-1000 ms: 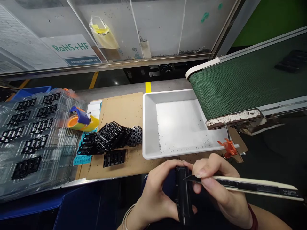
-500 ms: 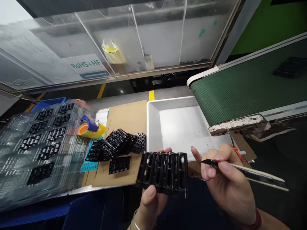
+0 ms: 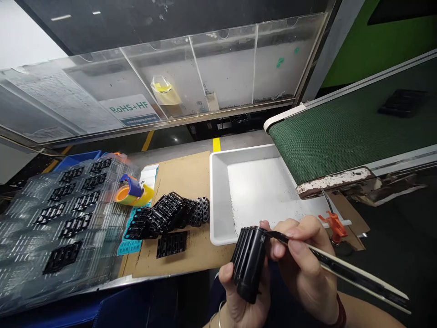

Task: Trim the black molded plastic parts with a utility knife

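the left hand [image 3: 241,298] cradles a black ribbed plastic frame [image 3: 248,264] close to the person's body, near the near right corner of a white plastic tray [image 3: 218,196] and just off its edge. the frame's long axis runs far to near, leaning a little so that its far end tips right, and its ribs follow that same line. the left thumb [image 3: 225,273] presses on its left side, while the other fingers curl around behind it, hidden, so the frame is held in a firm wrap. the right hand [image 3: 303,259] pinches a snap-off utility knife [image 3: 355,273] between thumb and fingers, pressed together like a pen grip. the knife's long body slants from the near right up to the far left, and its dark blade points left at the far end of the frame, touching it or very nearly so. a stack of similar black frames [image 3: 167,214] and a flat one [image 3: 171,243] lie on a cardboard sheet [image 3: 180,175] to the left of the tray. further left sits a clear blister tray [image 3: 23,255] holding rows of black frames, with a roll of yellow tape [image 3: 131,193] in a blue holder beside it. far right, a green conveyor belt [image 3: 341,136] passes above the tray, and an orange-handled tool [image 3: 336,228] sits at the tray's right edge.
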`<state>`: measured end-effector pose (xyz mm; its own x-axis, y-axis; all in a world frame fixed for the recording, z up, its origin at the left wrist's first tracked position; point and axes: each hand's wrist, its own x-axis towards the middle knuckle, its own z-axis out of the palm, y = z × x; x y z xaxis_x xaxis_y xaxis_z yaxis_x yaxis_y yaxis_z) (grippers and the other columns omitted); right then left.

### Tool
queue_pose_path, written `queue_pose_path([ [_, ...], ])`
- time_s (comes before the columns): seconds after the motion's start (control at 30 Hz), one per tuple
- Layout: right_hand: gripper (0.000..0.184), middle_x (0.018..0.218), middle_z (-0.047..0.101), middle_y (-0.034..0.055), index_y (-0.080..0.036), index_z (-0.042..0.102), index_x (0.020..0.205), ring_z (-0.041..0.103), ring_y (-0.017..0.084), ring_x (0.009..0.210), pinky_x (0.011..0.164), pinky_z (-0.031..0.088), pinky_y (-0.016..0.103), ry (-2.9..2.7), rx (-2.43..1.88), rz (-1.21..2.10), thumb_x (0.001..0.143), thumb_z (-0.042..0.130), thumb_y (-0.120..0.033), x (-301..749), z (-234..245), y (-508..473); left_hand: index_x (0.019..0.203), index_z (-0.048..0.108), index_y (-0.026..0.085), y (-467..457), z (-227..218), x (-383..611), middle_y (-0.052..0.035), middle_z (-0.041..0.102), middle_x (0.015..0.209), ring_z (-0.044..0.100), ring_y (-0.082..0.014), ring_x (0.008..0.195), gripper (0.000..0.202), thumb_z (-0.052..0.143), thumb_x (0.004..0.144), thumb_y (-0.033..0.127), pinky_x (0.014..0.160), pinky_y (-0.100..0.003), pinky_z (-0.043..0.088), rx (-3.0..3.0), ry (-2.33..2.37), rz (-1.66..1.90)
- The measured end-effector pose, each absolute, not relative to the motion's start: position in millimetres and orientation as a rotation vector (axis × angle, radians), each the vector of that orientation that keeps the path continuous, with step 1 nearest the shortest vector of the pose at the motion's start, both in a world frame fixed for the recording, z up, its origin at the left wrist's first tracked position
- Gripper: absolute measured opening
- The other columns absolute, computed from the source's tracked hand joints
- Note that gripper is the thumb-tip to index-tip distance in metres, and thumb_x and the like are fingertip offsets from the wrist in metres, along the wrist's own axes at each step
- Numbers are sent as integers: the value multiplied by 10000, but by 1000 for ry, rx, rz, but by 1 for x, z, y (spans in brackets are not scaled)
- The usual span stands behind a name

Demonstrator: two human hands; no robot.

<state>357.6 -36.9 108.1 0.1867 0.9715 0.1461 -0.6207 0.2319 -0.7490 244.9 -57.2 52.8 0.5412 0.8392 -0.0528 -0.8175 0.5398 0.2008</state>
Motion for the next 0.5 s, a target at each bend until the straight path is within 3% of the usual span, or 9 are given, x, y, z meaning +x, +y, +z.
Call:
queue_pose_path([
  [0.1,111,748,680,-43,-314,704,948,651,125,721,1082,515,404,-701,-637,1213,965,635,-230,358,108,-38,1361,640,342,-59,53,243,93,733,1278,682,28,1126,515,713,884,521,914,65,378,139,121,969],
  [0.3,111,768,660,-52,-314,701,958,651,103,746,1086,508,337,-702,-652,1189,965,637,-224,357,107,-43,1440,567,323,-67,34,240,5,746,1272,711,-90,1134,707,717,826,641,798,-11,520,204,304,950],
  [0.4,106,750,660,-56,-304,703,942,655,96,721,1094,503,331,-702,-659,1205,958,647,-216,357,108,-44,1394,612,327,-67,34,237,-10,762,1224,733,-103,1088,664,732,816,630,736,-22,540,186,331,927],
  [0.5,92,710,656,-54,-299,702,914,650,105,677,1063,537,368,-696,-669,1211,944,666,-219,357,110,-43,1345,652,333,-67,37,232,14,766,1205,729,-62,1072,618,755,803,615,728,30,493,153,301,869],
])
